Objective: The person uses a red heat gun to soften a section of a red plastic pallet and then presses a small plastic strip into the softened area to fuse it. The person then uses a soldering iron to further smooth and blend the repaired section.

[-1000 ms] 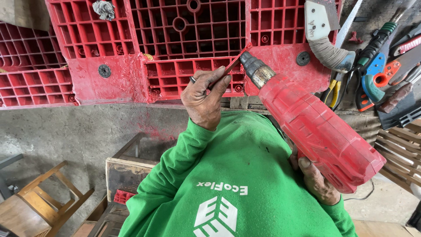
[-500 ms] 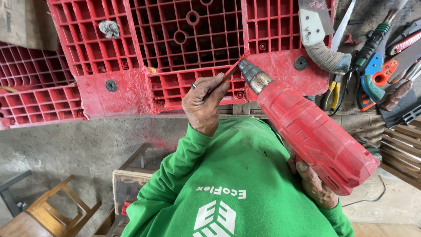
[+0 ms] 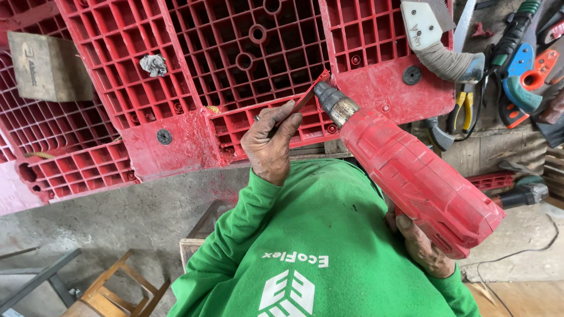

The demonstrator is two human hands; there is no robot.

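Left hand (image 3: 271, 144) pinches one red strip (image 3: 310, 92); right hand (image 3: 420, 246) grips one heat gun (image 3: 411, 170)

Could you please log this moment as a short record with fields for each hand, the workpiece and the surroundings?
left hand: left hand pinches a thin red plastic strip, its tip laid on the pallet's ribs
right hand: right hand grips the handle of a red heat gun
nozzle: metal nozzle close beside the strip's tip; contact cannot be told
workpiece: red plastic grid pallet
clothing: green sleeves
surroundings: handsaw and pliers to the right, wooden block at left
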